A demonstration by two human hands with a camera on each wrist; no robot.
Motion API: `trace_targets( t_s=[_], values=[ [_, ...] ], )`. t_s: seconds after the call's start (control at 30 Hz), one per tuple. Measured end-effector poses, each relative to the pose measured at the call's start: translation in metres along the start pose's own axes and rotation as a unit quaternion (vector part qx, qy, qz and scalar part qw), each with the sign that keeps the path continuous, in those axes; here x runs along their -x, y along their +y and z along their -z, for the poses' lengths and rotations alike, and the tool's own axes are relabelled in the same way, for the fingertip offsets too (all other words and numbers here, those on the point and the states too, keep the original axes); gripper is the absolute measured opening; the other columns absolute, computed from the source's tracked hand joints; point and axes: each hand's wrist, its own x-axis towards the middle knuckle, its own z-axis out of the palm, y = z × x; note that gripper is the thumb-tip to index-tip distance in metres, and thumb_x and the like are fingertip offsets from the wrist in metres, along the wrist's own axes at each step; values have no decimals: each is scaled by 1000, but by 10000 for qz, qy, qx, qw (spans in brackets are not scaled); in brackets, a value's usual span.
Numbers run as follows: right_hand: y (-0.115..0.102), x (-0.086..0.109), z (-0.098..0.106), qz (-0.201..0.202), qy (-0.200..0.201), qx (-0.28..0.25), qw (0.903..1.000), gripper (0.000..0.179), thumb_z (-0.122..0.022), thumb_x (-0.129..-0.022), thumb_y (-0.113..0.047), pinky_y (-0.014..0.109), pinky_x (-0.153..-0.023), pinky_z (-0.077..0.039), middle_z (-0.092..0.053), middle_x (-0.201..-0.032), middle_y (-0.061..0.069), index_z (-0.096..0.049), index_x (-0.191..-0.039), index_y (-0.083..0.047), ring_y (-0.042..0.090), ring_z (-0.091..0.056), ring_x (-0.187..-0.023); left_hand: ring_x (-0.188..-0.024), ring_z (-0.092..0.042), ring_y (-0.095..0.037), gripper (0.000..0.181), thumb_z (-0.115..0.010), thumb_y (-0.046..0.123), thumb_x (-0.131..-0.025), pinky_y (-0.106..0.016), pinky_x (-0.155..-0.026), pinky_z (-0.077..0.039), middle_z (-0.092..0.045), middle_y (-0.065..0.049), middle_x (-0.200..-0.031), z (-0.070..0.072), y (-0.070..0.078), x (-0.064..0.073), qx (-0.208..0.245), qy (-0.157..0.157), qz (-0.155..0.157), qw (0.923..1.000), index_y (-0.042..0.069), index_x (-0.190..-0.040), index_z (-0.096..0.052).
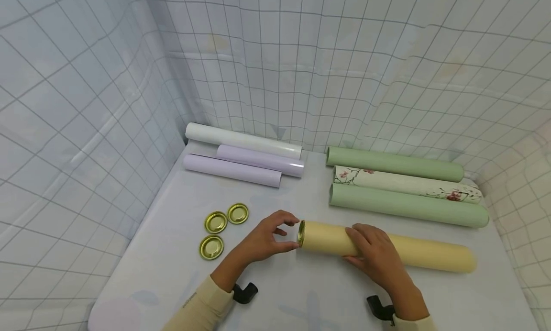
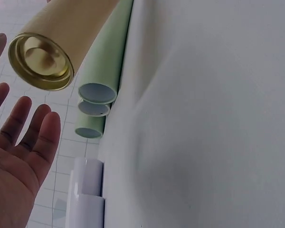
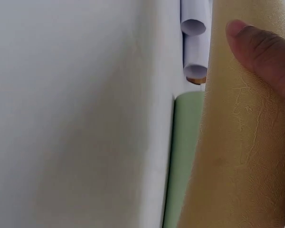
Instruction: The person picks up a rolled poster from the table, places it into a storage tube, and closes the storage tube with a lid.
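Note:
A long yellow cardboard tube [image 1: 430, 252] lies across the front of the table, slightly tilted, with its near-left end facing my left hand. A gold metal cap [image 2: 42, 59] sits in that end. My right hand [image 1: 379, 254] grips the tube left of its middle, fingers over the top and thumb [image 3: 256, 47] along the near side. Close by the capped end is my left hand [image 1: 270, 237], its fingers spread and slightly bent; in the left wrist view they stand apart from the cap with nothing held.
Three loose gold caps [image 1: 211, 247] lie left of my left hand. At the back left are one white roll [image 1: 245, 140] and two lilac rolls [image 1: 232, 170]. Two green tubes [image 1: 409, 205] and a flowered tube [image 1: 387, 182] lie behind the yellow one. Gridded cloth walls surround the table.

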Motion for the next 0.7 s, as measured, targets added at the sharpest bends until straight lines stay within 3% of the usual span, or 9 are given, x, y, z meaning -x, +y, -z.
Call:
trace_targets(
  t_s=[0.07, 0.23, 0.43, 0.7],
  values=[
    [7, 2, 1, -48, -39, 75, 10000, 77, -94, -61, -31, 50, -94, -46, -61, -118, 12, -62, -125, -3, 33, -59, -108, -120, -54, -28, 50, -81, 20, -86, -34, -91, -54, -55, -7, -129, 4, -3, 2, -147, 9, 43, 9999, 18, -129, -56],
    [27, 5, 3, -48, -19, 210, 9998, 76, -91, -61, -31, 52, -90, -47, -61, -118, 14, -61, -125, -2, 35, -59, -107, -119, -54, -35, 49, -80, 20, -86, -37, -92, -54, -55, -14, -130, 16, -6, 9, -268, 113, 177, 9994, 17, -129, -56],
    [47, 7, 3, -94, -13, 293, 9995, 78, -92, -58, -28, 57, -85, -48, -62, -116, 18, -62, -124, 0, 40, -60, -104, -118, -54, -33, 47, -80, 22, -86, -39, -92, -54, -56, -8, -129, 32, -7, 19, -468, 263, 373, 9979, 19, -128, -58],
    [63, 17, 2, -589, -395, 454, 9965, 77, -93, -61, -25, 58, -90, -46, -61, -121, 18, -59, -127, -1, 42, -58, -108, -119, -54, -33, 48, -81, 21, -85, -42, -93, -53, -56, -5, -129, 58, -10, 32, -780, 308, 702, 9940, 17, -127, -59]
  ],
)
